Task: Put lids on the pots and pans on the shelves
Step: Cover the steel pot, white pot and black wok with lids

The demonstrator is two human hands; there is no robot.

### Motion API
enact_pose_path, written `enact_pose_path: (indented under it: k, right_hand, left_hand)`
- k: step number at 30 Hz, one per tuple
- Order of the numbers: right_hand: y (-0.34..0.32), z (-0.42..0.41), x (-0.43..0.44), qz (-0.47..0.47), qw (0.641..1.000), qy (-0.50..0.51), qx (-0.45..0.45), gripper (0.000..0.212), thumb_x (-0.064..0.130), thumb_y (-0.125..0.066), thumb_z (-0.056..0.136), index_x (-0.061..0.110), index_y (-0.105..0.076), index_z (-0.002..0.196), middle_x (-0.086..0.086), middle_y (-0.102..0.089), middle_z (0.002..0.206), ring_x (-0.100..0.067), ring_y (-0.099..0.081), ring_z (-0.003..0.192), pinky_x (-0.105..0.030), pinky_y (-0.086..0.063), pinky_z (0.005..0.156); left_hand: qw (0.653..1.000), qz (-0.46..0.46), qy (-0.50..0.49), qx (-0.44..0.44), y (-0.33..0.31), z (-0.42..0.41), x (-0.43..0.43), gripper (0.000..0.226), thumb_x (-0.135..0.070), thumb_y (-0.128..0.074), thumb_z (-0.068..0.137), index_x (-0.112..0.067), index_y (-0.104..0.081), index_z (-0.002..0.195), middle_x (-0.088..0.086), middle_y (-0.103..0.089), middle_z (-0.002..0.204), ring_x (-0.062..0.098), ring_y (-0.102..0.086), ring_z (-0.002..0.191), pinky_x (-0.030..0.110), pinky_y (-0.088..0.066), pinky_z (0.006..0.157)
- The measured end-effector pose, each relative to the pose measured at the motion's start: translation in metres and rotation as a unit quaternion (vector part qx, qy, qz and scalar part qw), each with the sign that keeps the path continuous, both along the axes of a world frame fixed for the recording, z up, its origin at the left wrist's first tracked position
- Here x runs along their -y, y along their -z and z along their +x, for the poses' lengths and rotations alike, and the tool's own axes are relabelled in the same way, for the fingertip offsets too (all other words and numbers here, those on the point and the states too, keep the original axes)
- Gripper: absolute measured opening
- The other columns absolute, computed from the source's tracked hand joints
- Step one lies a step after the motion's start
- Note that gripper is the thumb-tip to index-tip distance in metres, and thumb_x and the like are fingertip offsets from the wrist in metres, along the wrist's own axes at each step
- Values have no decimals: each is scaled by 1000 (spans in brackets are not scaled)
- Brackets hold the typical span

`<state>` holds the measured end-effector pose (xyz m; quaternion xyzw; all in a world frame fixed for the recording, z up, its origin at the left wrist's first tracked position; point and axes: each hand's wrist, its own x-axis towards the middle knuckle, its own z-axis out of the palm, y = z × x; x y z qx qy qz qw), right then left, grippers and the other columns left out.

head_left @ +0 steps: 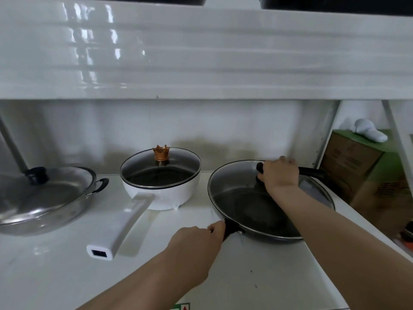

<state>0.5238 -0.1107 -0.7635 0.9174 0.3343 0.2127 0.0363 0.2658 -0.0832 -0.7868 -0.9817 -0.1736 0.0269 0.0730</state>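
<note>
A black frying pan (263, 231) sits at the right of the white shelf (55, 276). A glass lid (234, 180) with a black bar handle lies over it, tilted up toward the back. My right hand (279, 173) grips that handle. My left hand (196, 245) holds the pan's black handle at its front left. In the middle stands a white saucepan (161, 195) with a long white handle, under a glass lid (161, 168) with a copper crown knob. A steel wok (44, 211) at the left wears a steel lid (40, 193) with a black knob.
The shelf above (201, 52) hangs low over the pans, with dark objects on top of it. The rack's white post (395, 135) stands at the right. Beyond it are cardboard boxes (348, 159) with a white cap (368, 130) on top.
</note>
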Motion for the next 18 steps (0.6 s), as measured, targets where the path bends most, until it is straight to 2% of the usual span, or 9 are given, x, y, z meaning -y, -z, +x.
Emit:
enact_pose_path:
  k: [6,18]
  right_hand:
    - [1,-1,-5,-1,1000,16,-8,23,35,-49,94,18,-65,93,-4,-69,103,-25,-50,110,-36,-36,90]
    - [3,-1,-2,-11,1000,1,2,29,37,-44,96,18,-66,96,-3,-69,103,-24,-49,110,-35,-35,89]
  left_hand:
    - [1000,-1,1,0,0,2,-3,57,5,-49,83,-12,-28,132,3,-36,60,18,-34,48,28,-25,44]
    - [1000,17,-1,-11,3,3,-3,51,5,-49,82,-12,-31,126,2,-35,60,16,-33,47,27,-23,43]
